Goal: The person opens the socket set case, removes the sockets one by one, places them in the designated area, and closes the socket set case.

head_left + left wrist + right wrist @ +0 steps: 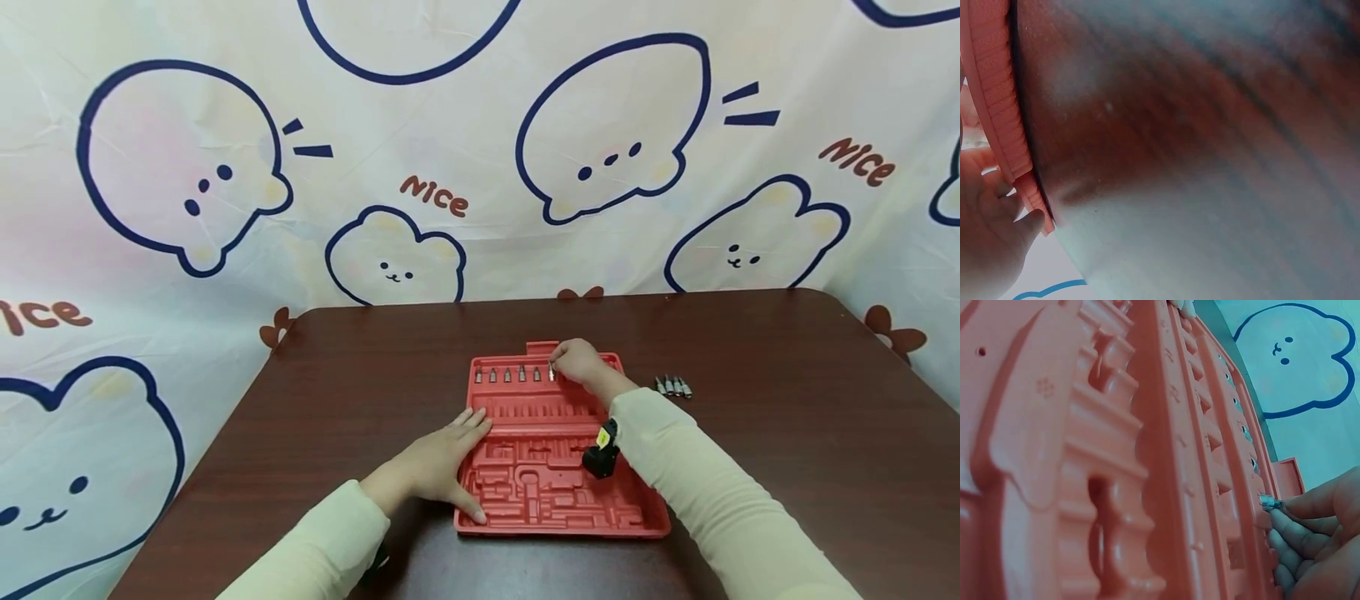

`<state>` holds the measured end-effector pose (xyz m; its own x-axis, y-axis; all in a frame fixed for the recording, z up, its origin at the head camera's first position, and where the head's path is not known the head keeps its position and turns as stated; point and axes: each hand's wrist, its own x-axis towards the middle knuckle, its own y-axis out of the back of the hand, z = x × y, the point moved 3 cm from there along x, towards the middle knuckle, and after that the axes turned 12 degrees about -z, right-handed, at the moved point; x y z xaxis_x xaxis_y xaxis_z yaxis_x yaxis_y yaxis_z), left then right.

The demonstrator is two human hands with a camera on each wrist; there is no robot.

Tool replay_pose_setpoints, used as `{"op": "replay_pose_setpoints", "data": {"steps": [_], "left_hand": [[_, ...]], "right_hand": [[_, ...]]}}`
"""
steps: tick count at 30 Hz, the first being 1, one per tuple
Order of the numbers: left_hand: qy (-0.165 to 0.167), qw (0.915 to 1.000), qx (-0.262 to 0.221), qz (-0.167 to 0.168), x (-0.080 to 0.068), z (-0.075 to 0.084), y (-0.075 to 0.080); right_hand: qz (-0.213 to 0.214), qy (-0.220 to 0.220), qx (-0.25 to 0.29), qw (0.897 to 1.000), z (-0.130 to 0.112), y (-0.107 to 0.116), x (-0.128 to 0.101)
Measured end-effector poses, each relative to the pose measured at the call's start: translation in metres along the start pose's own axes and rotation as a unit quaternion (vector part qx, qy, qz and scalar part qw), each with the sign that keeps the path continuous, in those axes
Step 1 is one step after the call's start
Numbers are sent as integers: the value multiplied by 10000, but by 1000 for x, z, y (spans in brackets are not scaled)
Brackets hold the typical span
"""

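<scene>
Head view: right hand (579,362) pinches small steel socket bit (551,372) at red tool tray (645,517) top row | left hand (438,468) spread flat, steadying tray edge | bit likely light, rigid, slippery; grip its shank.

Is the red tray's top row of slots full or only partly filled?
Partly filled: the red tray has five bits seated at left; the right hand pinches a sixth at its slot.

Loose bits (672,386) too small to identify, table (1210,156) blurred, right hand (1316,544) cut by frame edge.
</scene>
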<state>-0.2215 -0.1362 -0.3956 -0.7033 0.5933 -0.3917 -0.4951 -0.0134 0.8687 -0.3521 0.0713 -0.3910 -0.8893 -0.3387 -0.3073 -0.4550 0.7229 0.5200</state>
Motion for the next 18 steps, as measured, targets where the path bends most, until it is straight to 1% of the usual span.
{"op": "replay_pose_setpoints", "data": {"steps": [4,9,13,15,18], "left_hand": [[32,10000,21,2,1,1,0],[-17,10000,53,-3,2,0,0],[-59,9998,184,9,3,0,-1],[-64,9996,282,12,3,-1,-1],[-43,9985,538,24,1,-1,0]], "right_hand": [[86,-17,310,9995,2,0,-1],[127,-58,657,9977,2,1,-3],[28,-88,730,9973,3,3,-4],[-72,-35,710,9974,3,3,-4],[-164,49,701,9974,3,2,-3]]}}
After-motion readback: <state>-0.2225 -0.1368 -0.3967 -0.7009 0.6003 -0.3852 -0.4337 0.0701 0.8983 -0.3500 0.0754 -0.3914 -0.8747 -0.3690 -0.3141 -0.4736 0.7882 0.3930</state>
